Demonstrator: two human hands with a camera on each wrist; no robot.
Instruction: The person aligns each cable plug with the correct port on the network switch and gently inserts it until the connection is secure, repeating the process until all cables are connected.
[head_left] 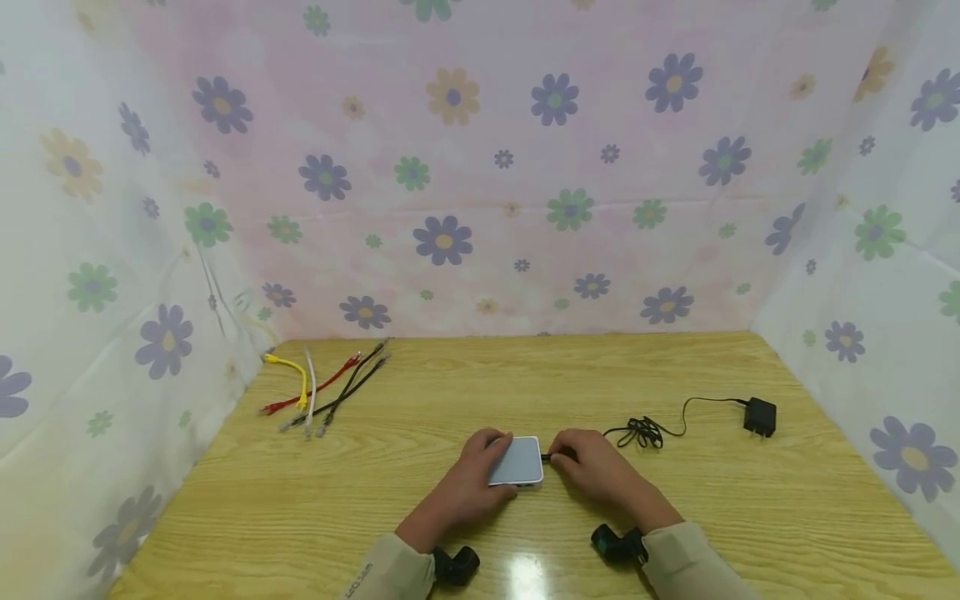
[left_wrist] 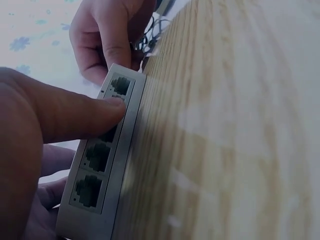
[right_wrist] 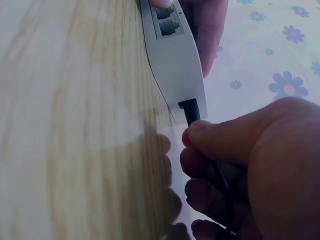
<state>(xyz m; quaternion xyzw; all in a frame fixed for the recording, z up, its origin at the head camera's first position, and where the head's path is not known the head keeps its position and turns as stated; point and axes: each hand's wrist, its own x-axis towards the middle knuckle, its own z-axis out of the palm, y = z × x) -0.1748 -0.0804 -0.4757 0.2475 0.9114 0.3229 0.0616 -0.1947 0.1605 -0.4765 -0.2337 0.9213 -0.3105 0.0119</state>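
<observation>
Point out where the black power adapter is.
In the head view, the black power adapter lies on the right side of the wooden table, beyond the right hand, with its cable bundle between them.

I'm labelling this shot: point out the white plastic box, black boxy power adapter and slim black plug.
White plastic box [head_left: 522, 461], head view: grey top face.
Black boxy power adapter [head_left: 761, 416], head view: its casing.
Slim black plug [right_wrist: 190, 111], right wrist view: exposed body.

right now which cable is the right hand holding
The black cable running to the adapter; the short cables, two black ones included, lie untouched at far left.
</observation>
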